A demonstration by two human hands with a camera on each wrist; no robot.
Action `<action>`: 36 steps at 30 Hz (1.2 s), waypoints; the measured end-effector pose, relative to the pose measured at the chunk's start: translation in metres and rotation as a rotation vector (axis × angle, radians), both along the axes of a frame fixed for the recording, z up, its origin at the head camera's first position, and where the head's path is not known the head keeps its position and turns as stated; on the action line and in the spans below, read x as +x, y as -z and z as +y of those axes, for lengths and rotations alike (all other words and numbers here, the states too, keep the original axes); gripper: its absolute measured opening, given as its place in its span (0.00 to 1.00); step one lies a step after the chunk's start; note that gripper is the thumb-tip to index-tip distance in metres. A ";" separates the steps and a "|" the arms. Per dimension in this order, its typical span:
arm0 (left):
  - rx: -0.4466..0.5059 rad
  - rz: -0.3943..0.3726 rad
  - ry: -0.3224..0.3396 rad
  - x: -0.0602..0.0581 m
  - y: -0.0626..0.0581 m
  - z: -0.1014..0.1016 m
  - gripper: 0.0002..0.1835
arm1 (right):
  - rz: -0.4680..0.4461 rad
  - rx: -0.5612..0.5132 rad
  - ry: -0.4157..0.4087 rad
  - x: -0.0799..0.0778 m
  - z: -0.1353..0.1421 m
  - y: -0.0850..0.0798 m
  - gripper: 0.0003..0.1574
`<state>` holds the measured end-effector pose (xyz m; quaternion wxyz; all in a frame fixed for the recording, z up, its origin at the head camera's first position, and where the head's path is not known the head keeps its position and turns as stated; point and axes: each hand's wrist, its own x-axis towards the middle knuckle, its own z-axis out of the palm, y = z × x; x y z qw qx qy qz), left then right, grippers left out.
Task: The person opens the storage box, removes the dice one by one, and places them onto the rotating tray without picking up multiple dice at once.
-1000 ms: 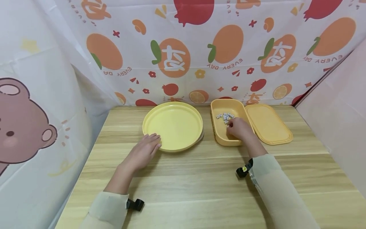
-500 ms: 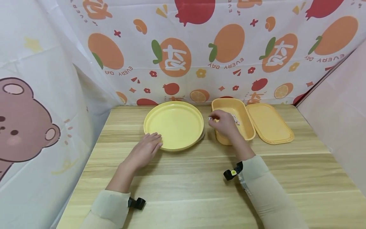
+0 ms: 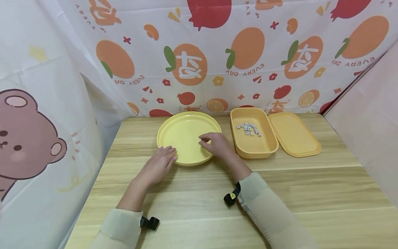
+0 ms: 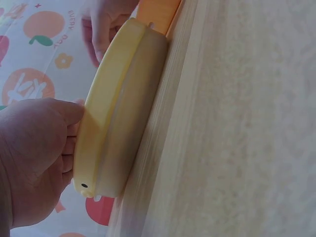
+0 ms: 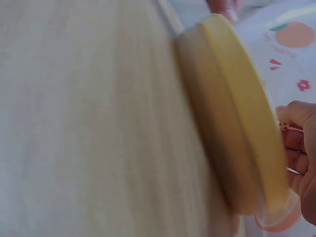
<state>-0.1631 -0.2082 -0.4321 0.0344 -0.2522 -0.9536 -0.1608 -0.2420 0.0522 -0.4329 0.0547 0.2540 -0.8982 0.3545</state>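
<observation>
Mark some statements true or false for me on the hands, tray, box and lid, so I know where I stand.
1. The right hand pinches a small white piece over the round yellow tray. True.
2. The left hand is inside the orange box. False: it is at the tray's near left rim.
3. In the head view, the lid lies to the right of the box. True.
4. The box is empty. False: several small white pieces lie in it.
5. In the head view, the tray is left of the box. True.

left hand (image 3: 157,164): fingers extended, palm down | right hand (image 3: 218,145): thumb and finger pinching
</observation>
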 end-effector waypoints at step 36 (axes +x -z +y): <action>0.086 -0.058 -0.008 -0.004 0.002 -0.005 0.20 | 0.035 0.220 0.000 0.003 -0.022 0.015 0.12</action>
